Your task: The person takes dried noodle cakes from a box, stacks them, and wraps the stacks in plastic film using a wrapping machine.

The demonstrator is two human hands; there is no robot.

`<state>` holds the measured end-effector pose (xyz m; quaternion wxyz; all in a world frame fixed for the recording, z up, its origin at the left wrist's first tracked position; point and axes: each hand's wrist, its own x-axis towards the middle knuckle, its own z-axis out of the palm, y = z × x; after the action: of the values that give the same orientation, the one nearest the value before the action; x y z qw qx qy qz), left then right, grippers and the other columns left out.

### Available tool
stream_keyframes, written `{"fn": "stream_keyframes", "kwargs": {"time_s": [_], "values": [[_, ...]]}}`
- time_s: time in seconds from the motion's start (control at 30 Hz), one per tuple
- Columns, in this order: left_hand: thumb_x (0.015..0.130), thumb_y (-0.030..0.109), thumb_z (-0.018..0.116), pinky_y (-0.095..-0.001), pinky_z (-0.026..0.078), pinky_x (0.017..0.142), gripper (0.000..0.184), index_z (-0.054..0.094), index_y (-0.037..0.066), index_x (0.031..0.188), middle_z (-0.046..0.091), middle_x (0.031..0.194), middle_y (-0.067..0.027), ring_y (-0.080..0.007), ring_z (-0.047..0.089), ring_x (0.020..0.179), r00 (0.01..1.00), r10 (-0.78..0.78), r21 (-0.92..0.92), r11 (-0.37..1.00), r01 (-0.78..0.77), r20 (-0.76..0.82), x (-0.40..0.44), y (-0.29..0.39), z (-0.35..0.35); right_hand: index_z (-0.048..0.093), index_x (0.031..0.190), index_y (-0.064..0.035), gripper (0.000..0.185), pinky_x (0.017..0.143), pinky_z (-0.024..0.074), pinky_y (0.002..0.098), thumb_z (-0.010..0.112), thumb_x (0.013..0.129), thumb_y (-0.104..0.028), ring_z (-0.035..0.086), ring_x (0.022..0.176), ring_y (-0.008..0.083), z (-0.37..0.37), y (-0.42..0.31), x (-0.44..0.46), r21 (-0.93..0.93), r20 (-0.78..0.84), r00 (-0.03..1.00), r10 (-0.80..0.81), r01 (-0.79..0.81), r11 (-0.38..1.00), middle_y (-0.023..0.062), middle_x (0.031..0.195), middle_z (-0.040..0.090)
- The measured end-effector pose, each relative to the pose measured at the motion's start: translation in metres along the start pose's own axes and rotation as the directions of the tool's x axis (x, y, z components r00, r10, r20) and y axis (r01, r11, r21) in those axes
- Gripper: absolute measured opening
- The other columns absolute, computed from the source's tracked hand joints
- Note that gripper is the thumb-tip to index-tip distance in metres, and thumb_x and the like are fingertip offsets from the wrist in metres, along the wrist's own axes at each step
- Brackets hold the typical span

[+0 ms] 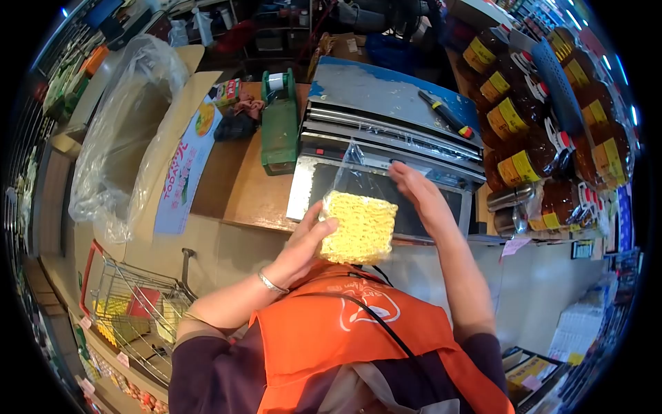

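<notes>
My left hand (310, 238) grips a square block of dried yellow instant noodles (358, 228) by its left side, with the thumb on its face. Clear plastic film (350, 165) covers the block and rises loosely above its top edge. To the right, my right hand (416, 190) is raised with fingers stretched out, apart from the noodles. Both hands are over the front of a film wrapping machine (303, 186) with metal rollers and a dark flat plate.
A yellow-and-black cutter knife (445, 114) lies on the machine's blue top. A green tape dispenser (279, 131) stands to its left, beside an open carton lined with clear plastic (127, 131). Large bottles of brown liquid (520, 165) crowd the right side. A wire shopping cart (138, 303) stands lower left.
</notes>
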<state>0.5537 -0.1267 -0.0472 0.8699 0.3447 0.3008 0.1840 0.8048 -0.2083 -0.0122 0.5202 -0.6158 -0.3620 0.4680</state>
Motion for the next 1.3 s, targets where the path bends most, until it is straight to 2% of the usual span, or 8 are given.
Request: {"fn": "stream_keyframes", "kwargs": {"time_s": [0.1, 0.27, 0.37, 0.5, 0.6, 0.9, 1.07, 1.3], "values": [[0.088, 0.029, 0.068, -0.036, 0.033, 0.11, 0.089, 0.015, -0.004, 0.151, 0.04, 0.142, -0.0208, -0.0249, 0.04, 0.131, 1.0, -0.009, 0.142, 0.99, 0.009, 0.0, -0.014, 0.0, -0.011, 0.035, 0.144, 0.0041, 0.069, 0.111, 0.0351, 0.0404, 0.051, 0.099, -0.045, 0.046, 0.133, 0.0286, 0.008, 0.054, 0.06, 0.343, 0.388, 0.858, 0.337, -0.473, 0.812, 0.0198, 0.139, 0.051], [0.087, 0.031, 0.067, -0.0371, 0.032, 0.111, 0.089, 0.017, -0.003, 0.151, 0.037, 0.144, -0.02, -0.0257, 0.039, 0.133, 0.999, 0.027, 0.251, 0.968, -0.02, -0.025, -0.035, -0.002, -0.03, 0.046, 0.135, 0.0051, 0.05, 0.106, 0.0437, 0.042, 0.048, 0.102, -0.033, 0.054, 0.124, 0.0302, 0.072, 0.043, 0.075, 0.498, 0.56, 0.81, 0.175, -0.497, 0.711, 0.0214, 0.133, 0.056], [0.087, 0.033, 0.066, -0.037, 0.029, 0.113, 0.088, 0.018, -0.003, 0.151, 0.032, 0.149, -0.0194, -0.0266, 0.034, 0.137, 0.995, 0.056, 0.259, 0.965, -0.033, -0.08, -0.045, -0.01, -0.047, 0.048, 0.135, 0.0041, 0.046, 0.108, 0.0421, 0.0424, 0.046, 0.103, -0.028, 0.055, 0.124, 0.0313, 0.085, 0.02, 0.06, 0.473, 0.509, 0.849, 0.142, -0.413, 0.778, 0.0194, 0.129, 0.059], [0.09, 0.032, 0.066, -0.0348, 0.035, 0.108, 0.082, 0.021, -0.006, 0.148, 0.041, 0.141, -0.0201, -0.0244, 0.041, 0.131, 0.976, 0.109, 0.109, 0.99, -0.089, -0.19, -0.063, -0.015, -0.044, 0.046, 0.14, 0.0002, 0.043, 0.115, 0.0317, 0.0414, 0.042, 0.102, -0.019, 0.047, 0.133, 0.0309, 0.105, -0.021, 0.011, -0.121, 0.734, 0.679, -0.026, 0.169, 0.978, 0.0132, 0.141, 0.052], [0.09, 0.031, 0.065, -0.0349, 0.042, 0.102, 0.074, 0.027, -0.003, 0.144, 0.045, 0.134, -0.0175, -0.0217, 0.046, 0.126, 0.948, 0.094, -0.075, 0.99, -0.122, -0.304, -0.069, -0.051, -0.055, 0.033, 0.148, -0.0003, 0.053, 0.12, 0.0176, 0.0473, 0.044, 0.1, -0.02, 0.023, 0.146, 0.0344, 0.117, 0.009, -0.005, -0.32, 0.893, 0.433, -0.12, 0.799, 0.509, 0.0224, 0.153, 0.03], [0.096, 0.035, 0.056, -0.0398, 0.053, 0.093, 0.04, 0.052, 0.005, 0.123, 0.06, 0.119, -0.0124, -0.0226, 0.062, 0.107, 0.883, 0.032, -0.563, 0.759, -0.326, -0.468, -0.103, -0.114, -0.043, 0.039, 0.143, -0.0004, 0.064, 0.118, 0.0228, 0.0458, 0.06, 0.091, -0.03, 0.031, 0.143, 0.0299, 0.139, 0.024, -0.028, -0.088, 0.991, 0.12, -0.06, 0.919, 0.384, 0.0186, 0.152, 0.034], [0.092, 0.057, 0.048, -0.0493, 0.041, 0.105, 0.066, 0.043, 0.01, 0.139, 0.047, 0.14, -0.0152, -0.0301, 0.048, 0.128, 0.794, 0.005, -0.584, 0.674, -0.452, -0.608, -0.137, -0.121, -0.023, 0.048, 0.138, -0.0042, 0.059, 0.113, 0.0285, 0.05, 0.065, 0.086, -0.024, 0.037, 0.139, 0.0297, 0.177, 0.046, -0.042, 0.081, 0.981, -0.048, -0.189, 0.982, 0.171, 0.0172, 0.148, 0.04], [0.09, 0.066, 0.04, -0.0517, 0.037, 0.107, 0.075, 0.045, 0.011, 0.14, 0.05, 0.14, -0.0139, -0.0323, 0.048, 0.128, 0.621, 0.137, -0.588, 0.217, -0.779, -0.772, -0.204, -0.1, -0.044, 0.051, 0.139, -0.012, 0.056, 0.115, 0.0241, 0.0512, 0.062, 0.085, -0.019, 0.034, 0.141, 0.0268, 0.269, 0.057, -0.052, 0.366, 0.9, -0.353, -0.256, 0.931, 0.003, 0.0067, 0.152, 0.038]]}}
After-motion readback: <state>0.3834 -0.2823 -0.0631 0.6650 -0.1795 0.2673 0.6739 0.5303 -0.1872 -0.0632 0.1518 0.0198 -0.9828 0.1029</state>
